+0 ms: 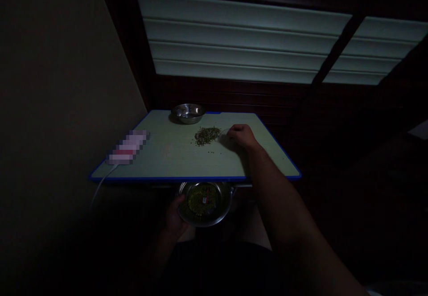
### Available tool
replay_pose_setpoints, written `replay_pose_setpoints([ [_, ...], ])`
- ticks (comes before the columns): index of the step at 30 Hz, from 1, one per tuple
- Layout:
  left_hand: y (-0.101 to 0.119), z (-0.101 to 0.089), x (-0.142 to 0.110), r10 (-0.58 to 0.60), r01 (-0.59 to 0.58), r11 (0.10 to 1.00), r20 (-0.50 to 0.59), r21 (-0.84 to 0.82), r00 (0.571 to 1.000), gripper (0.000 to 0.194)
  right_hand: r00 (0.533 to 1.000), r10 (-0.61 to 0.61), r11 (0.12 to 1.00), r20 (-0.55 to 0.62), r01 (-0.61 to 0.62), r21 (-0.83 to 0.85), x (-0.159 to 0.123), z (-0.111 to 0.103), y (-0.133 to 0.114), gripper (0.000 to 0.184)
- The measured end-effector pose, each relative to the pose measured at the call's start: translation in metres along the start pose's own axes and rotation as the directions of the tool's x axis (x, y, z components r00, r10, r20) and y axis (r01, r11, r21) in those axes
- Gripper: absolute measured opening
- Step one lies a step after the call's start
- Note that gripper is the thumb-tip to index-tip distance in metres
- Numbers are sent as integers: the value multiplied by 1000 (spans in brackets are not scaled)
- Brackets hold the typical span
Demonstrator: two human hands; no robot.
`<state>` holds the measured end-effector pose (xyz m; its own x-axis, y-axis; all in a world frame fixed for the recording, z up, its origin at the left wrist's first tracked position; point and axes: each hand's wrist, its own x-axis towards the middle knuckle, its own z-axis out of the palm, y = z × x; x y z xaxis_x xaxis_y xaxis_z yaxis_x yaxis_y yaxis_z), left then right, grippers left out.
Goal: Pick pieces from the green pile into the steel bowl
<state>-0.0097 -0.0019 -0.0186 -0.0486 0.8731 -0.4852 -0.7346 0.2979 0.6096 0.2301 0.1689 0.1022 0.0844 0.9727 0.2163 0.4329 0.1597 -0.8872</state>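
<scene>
A small pale table [167, 153] with a blue rim stands in front of me in dim light. A loose heap of small green grains [207, 135] lies on it. My right hand [241, 135] rests on the table just right of the heap, its fingers curled together. Below the table's near edge, my left hand [174, 220] grips the rim of a steel plate [223, 207] that holds green grains and a small red scrap.
An empty steel bowl [188, 113] sits at the table's far edge. A blurred pinkish flat object [128, 147] with a white cable lies at the table's left. A wall stands at left, dark shuttered windows behind.
</scene>
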Motion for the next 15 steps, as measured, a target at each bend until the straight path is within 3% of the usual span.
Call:
replay_pose_setpoints([
  [2, -1, -1, 1, 9, -9, 1000, 15, 2, 1000, 23, 997, 5, 997, -78, -11, -74, 3, -7, 4, 13],
  [5, -1, -2, 2, 12, -12, 1000, 24, 13, 1000, 25, 993, 80, 987, -89, -91, -132, 4, -16, 8, 12],
  [9, -1, -2, 2, 3, -4, 999, 18, 33, 1000, 26, 986, 166, 975, -13, -166, -147, 2, -20, 8, 7],
  [15, -1, 2, -1, -3, 3, 1000, -7, 29, 1000, 23, 975, 186, 970, 120, -163, -179, -4, -23, 0, 2],
])
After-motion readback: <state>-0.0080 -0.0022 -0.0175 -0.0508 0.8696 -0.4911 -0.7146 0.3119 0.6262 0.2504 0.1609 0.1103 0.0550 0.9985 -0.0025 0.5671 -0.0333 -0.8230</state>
